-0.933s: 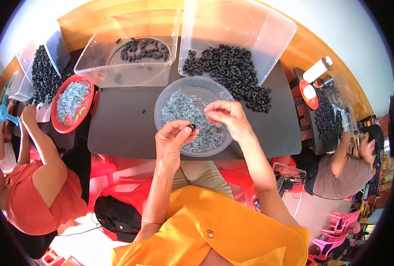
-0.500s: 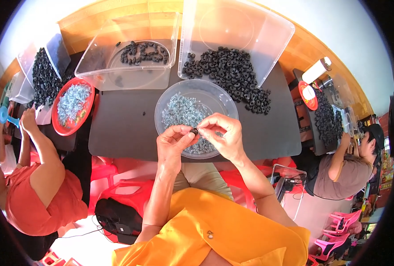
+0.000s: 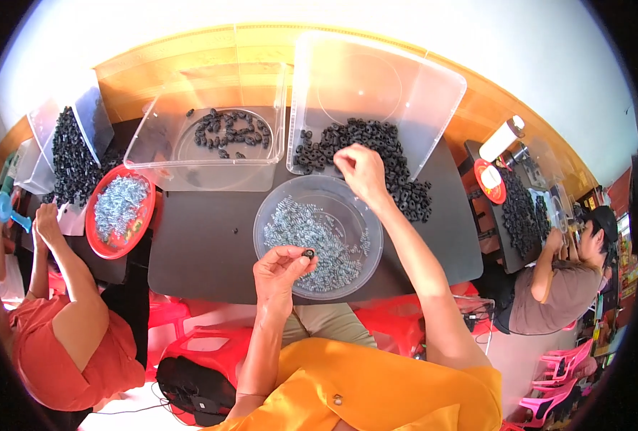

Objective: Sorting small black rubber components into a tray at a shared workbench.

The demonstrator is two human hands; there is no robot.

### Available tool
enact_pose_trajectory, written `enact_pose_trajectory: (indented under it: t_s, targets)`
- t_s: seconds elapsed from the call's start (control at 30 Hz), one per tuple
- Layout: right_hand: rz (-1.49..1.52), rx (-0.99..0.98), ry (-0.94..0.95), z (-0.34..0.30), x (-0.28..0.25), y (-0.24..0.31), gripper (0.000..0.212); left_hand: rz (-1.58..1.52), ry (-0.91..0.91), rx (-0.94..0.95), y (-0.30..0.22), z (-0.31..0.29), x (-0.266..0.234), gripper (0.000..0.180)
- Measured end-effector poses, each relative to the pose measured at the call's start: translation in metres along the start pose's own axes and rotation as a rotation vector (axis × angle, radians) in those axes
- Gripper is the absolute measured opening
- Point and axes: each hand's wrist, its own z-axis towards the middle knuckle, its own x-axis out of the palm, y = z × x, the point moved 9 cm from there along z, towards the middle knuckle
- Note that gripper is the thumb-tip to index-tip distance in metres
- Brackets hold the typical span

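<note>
Between the thumb and fingertips of my left hand (image 3: 279, 278) is a small black ring-shaped part (image 3: 309, 253) with a hole in its middle. This hand hovers over the near left of a clear round tub (image 3: 355, 205), which holds many small silvery coil springs (image 3: 301, 223). My right hand (image 3: 363, 174) reaches beyond the tub to the near edge of a heap of black parts (image 3: 369, 133). Its fingers are drawn together, pointing left; anything between them is too small or hidden to make out. The heap spills from a clear bin (image 3: 441, 90) tipped on its side.
Left of the heap, another clear bin (image 3: 207, 176) holds several black pieces. A red basin (image 3: 93, 241) of springs stands farther left, near a co-worker in a red top (image 3: 75, 345). Another person (image 3: 560, 287) works at the right, beside more black parts (image 3: 520, 215).
My right hand has left my left hand and moved forward to the black heap. My left hand has kept the black part. The view has tilted, so the table appears lower.
</note>
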Motion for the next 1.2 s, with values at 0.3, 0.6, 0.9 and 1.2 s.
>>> enact_pose_trajectory:
  t_s: [0.3, 0.6, 0.9, 1.2]
  targets:
    - [-0.649, 0.094, -0.003, 0.088, 0.089, -0.064, 0.006, -0.047, -0.021, -0.006, -0.004, -0.002, -0.005, 0.011]
    - [-0.284, -0.029, -0.071, 0.075, 0.065, -0.043, 0.007, -0.011, -0.002, -0.022, -0.003, -0.002, -0.007, 0.01]
    - [0.973, 0.489, 0.459, -0.095, -0.005, 0.041, 0.017, -0.026, 0.018, -0.087, 0.008, -0.002, 0.001, 0.011]
    - [1.051, 0.405, 0.513, -0.139, -0.028, 0.076, 0.013, -0.034, 0.137, -0.043, 0.015, -0.018, 0.028, 0.013]
